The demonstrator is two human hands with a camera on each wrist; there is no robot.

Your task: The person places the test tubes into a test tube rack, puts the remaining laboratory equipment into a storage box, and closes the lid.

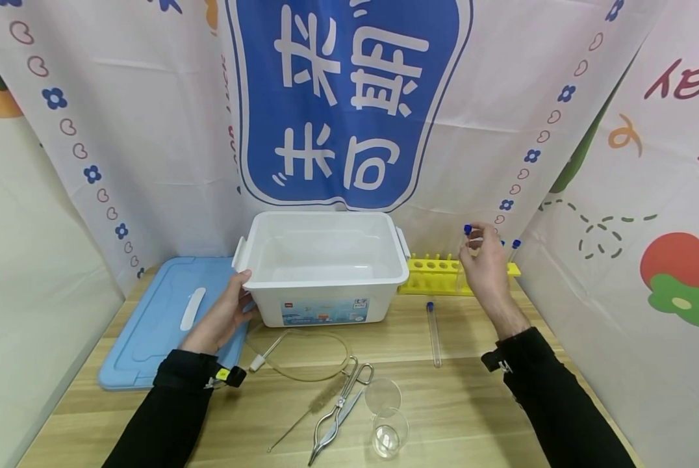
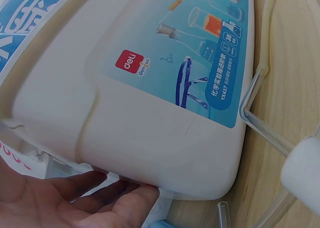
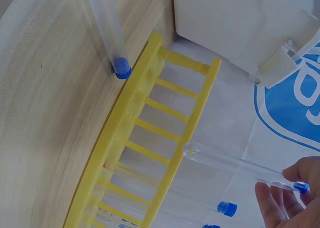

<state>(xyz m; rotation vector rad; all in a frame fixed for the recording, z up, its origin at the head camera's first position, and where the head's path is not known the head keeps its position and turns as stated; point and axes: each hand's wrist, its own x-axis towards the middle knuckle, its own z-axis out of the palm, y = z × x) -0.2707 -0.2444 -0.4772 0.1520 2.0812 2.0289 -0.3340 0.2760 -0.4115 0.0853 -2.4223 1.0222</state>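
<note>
Printed cloth (image 1: 472,143), cut off above, hangs behind a wooden table (image 1: 455,416) bearing a white box (image 1: 326,296), a blue lid (image 1: 145,325) and a yellow rack (image 1: 434,286). The left hand (image 1: 223,315) touches the box's side, some fingertips hidden, so whether it grips I cannot tell; the right hand (image 1: 486,266), hiding part of the rack, has its fingers clamped on a faint, clear tube (image 3: 225,162) near the cap (image 3: 300,187), the round end by the rack's top rail (image 3: 200,100).

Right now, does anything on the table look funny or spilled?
One blue-capped tube lies loose on the table, in front of the yellow rack, odd because other tubes stand in it. I see no spill.
</note>
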